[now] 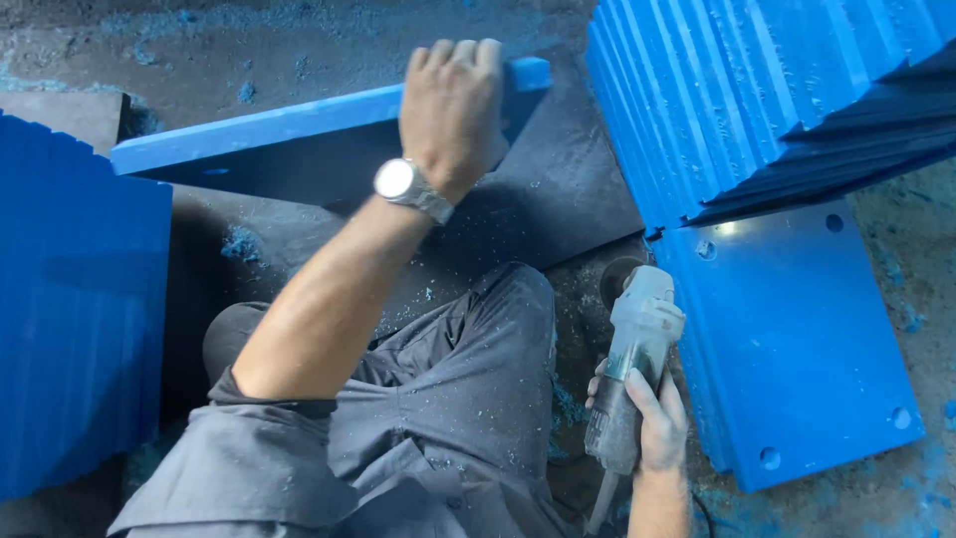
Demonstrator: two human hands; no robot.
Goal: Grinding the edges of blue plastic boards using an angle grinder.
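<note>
Dusty grey concrete floor, speckled with blue shavings, fills the head view, with stacks of blue plastic panels crowding it on both sides. At the left edge stands one stack of blue panels seen edge-on, its ribbed face in shadow. At the upper right a second, fanned stack of blue panels leans over flat blue plates that lie on the floor and show round holes near their corners. Across the top middle, a single blue panel stands on its long edge, tilted, above a dark grey sheet. The left hand, with a silver wristwatch on its wrist, is closed over the top edge of that panel near its right end, fingers curled over the far side. The person's bent knee in grey trousers, dusted with blue flecks, sits in the lower middle. To its right, the right hand is wrapped around the body of a grey angle grinder, held low just beside the flat plates, its head pointing away from the person and its disc near the edge of the dark sheet; whether the disc touches anything cannot be told.
</note>
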